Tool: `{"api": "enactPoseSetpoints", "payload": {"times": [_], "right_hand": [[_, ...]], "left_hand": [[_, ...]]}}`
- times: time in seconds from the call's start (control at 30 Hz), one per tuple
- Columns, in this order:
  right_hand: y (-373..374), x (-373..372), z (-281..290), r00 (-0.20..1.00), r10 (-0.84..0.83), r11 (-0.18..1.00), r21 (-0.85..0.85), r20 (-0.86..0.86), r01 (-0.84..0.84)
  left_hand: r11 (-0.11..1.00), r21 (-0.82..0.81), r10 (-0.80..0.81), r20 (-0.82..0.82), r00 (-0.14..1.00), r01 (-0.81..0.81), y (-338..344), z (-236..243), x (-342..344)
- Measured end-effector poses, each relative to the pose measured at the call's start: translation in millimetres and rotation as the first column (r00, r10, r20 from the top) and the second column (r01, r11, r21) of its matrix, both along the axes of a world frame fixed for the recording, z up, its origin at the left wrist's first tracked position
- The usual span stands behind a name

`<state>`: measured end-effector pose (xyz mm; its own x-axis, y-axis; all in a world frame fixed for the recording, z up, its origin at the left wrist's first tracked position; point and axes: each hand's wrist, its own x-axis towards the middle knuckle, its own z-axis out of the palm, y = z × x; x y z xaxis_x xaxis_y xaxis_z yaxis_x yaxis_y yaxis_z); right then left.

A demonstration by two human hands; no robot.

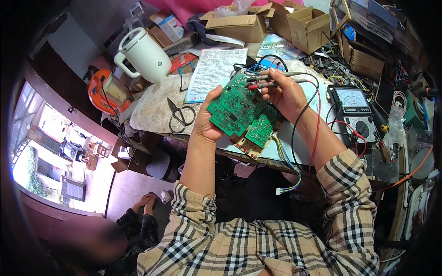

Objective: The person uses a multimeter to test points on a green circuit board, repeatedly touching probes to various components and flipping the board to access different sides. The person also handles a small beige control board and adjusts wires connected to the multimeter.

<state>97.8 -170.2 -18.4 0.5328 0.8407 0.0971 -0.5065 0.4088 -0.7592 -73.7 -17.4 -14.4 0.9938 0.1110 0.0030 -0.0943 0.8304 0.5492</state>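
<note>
My left hand (209,117) grips the left edge of a green circuit board (235,108), holding it tilted over the front of the workbench. A smaller green board (262,127) sits at its lower right, and a bundle of coloured wires with a white connector (279,191) hangs down. In my right hand (286,94) are two multimeter probes, a black one (271,77) and a red one (261,85). Their tips point at the upper part of the board; contact cannot be made out. Black and red leads run to an analog multimeter (354,108) at the right.
Scissors (178,115) and a printed sheet (214,73) lie on the worn bench (154,108). A white jug-shaped appliance (146,57) and an orange one (110,92) stand left. Cardboard boxes (239,27) and loose parts (329,66) crowd the back. Another person's hands (145,201) show lower left.
</note>
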Motion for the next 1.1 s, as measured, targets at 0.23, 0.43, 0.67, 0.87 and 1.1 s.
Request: {"api": "enactPoseSetpoints", "payload": {"times": [0.23, 0.43, 0.67, 0.87, 1.1], "right_hand": [[1, -5, 2, 0.999, -0.016, 1.0, -0.007, 0.034, 0.016], [0, -5, 0, 0.999, 0.006, 1.0, 0.03, 0.031, -0.007], [0, -8, 4, 1.0, 0.013, 1.0, 0.028, -0.028, -0.012], [1, -10, 4, 0.999, 0.007, 1.0, 0.027, -0.031, -0.006], [3, -10, -1, 0.999, -0.003, 1.0, 0.021, -0.033, 0.004]], "left_hand": [[0.999, 0.009, 0.033, -0.021, 0.999, -0.033, 3, -3, -1], [1.0, -0.01, 0.016, 0.0, 1.0, -0.016, -2, 1, -2], [0.999, 0.022, 0.032, -0.007, 0.999, -0.032, -5, 4, -3], [0.999, 0.007, 0.037, -0.009, 0.999, -0.037, -3, 3, -3], [0.997, 0.034, 0.073, -0.023, 0.997, -0.072, -2, 0, -4]]}}
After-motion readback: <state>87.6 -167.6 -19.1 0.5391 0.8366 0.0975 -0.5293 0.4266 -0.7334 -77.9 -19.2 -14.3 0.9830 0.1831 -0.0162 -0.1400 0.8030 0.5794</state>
